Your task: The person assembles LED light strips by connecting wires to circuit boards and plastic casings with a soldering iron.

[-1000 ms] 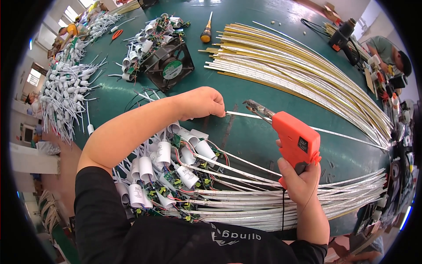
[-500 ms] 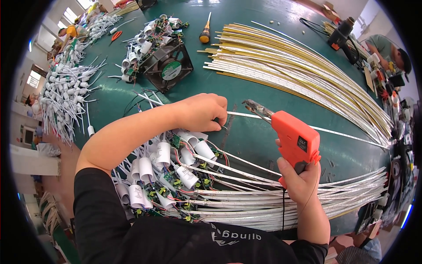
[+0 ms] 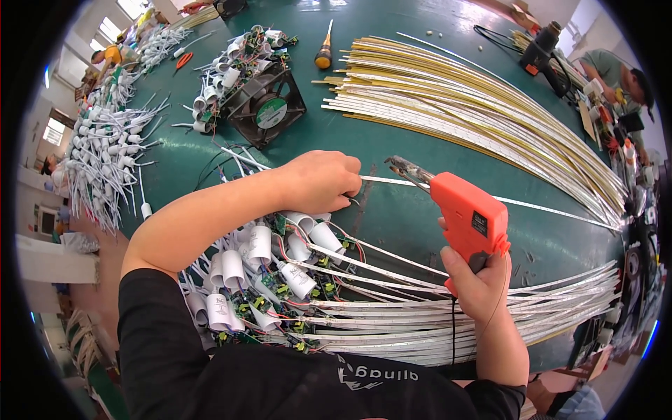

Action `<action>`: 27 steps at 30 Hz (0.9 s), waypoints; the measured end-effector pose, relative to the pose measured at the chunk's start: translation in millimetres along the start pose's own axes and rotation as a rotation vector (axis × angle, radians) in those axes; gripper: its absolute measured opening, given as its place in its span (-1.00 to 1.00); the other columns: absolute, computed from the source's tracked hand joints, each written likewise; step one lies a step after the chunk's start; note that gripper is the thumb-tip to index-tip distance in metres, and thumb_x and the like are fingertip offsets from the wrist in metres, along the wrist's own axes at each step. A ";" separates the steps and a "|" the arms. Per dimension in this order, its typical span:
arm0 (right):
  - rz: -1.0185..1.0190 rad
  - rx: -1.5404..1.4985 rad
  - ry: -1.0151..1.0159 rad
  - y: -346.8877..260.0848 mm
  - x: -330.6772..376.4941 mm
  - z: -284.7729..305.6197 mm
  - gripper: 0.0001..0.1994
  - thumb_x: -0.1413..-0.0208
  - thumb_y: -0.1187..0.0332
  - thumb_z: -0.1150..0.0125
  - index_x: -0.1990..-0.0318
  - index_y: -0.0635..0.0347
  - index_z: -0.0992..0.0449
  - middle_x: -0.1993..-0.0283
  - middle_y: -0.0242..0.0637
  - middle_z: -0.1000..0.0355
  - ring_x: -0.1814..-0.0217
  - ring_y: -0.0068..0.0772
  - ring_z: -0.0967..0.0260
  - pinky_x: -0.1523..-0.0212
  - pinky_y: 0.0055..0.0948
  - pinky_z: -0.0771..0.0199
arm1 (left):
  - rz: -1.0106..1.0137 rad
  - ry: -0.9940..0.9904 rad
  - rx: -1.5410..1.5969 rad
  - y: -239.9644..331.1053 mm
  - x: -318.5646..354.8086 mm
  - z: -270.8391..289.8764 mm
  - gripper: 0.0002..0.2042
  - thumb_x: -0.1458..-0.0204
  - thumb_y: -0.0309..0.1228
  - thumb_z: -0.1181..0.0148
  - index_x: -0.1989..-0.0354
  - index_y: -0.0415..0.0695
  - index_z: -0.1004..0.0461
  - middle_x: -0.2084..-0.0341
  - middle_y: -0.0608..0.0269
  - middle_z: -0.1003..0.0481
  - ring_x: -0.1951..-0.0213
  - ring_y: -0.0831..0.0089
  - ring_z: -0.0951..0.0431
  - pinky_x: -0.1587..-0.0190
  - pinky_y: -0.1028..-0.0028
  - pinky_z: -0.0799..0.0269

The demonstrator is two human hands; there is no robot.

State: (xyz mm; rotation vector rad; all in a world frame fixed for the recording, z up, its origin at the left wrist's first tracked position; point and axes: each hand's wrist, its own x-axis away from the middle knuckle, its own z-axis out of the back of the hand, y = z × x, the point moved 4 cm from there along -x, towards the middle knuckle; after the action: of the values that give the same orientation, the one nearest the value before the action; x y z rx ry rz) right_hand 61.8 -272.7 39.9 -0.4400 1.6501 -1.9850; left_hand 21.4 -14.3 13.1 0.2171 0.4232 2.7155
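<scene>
My left hand (image 3: 323, 180) is closed at the near-left end of a single white LED strip (image 3: 553, 209), which runs right across the green tabletop. Its fingertips are curled and partly hidden, and a short thin wire end (image 3: 355, 201) pokes out beneath them. In my right hand (image 3: 477, 285) is an orange-red soldering gun (image 3: 467, 218), gripped by its handle. The gun's dark metal tip (image 3: 409, 170) points left and hovers over the strip, apart from my left fingers. Below my left forearm lie white lamp caps (image 3: 260, 245) with small green circuit boards, wired to LED strips (image 3: 420, 313).
Beyond my left arm stands a black fan (image 3: 269, 110) beside more caps and boards. A screwdriver (image 3: 323, 56) and a big bundle of yellow and white strips (image 3: 448, 98) lie farther off. White corded caps (image 3: 112, 143) pile up left. A co-worker (image 3: 619, 80) sits far right.
Hardly anything differs. The soldering gun and my right hand have shifted very slightly; my left hand keeps its place at the strip's end.
</scene>
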 end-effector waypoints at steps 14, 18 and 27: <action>-0.030 0.022 -0.005 -1.6 -0.2 0.5 -0.65 0.07 0.49 -0.27 0.09 0.30 -0.37 0.41 -0.40 -0.37 0.42 -0.64 -0.24 0.36 -0.58 -0.29 | 0.206 -0.096 0.303 -8.5 0.0 2.3 -0.89 0.01 -0.39 -0.17 0.47 -0.15 -0.46 0.50 0.14 -0.49 0.40 0.14 -0.48 0.32 0.29 -0.40; -0.111 0.022 -0.059 -0.5 0.9 1.0 -0.55 0.05 0.54 -0.15 -0.08 0.35 -0.33 0.01 -0.15 -0.45 -0.04 -0.43 -0.37 -0.08 -0.40 -0.30 | 0.470 -0.228 0.612 -11.9 2.2 3.5 -0.88 -0.04 -0.40 -0.12 0.42 -0.20 -0.45 0.55 0.11 -0.49 0.43 0.12 -0.47 0.33 0.31 -0.39; -0.054 0.021 -0.037 -0.9 -1.4 0.4 -0.61 0.06 0.51 -0.26 0.03 0.30 -0.35 0.35 -0.41 -0.37 0.38 -0.65 -0.24 0.31 -0.60 -0.29 | 0.110 0.108 0.252 -10.8 -1.2 6.6 -0.90 0.00 -0.43 -0.11 0.37 -0.19 -0.43 0.52 0.08 -0.50 0.34 0.10 -0.51 0.27 0.26 -0.38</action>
State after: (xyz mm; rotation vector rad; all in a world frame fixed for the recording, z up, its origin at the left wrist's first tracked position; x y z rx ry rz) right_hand 63.0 -272.1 40.9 -0.5152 1.6099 -2.0191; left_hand 27.5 -3.5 15.8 0.1661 0.8092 2.7841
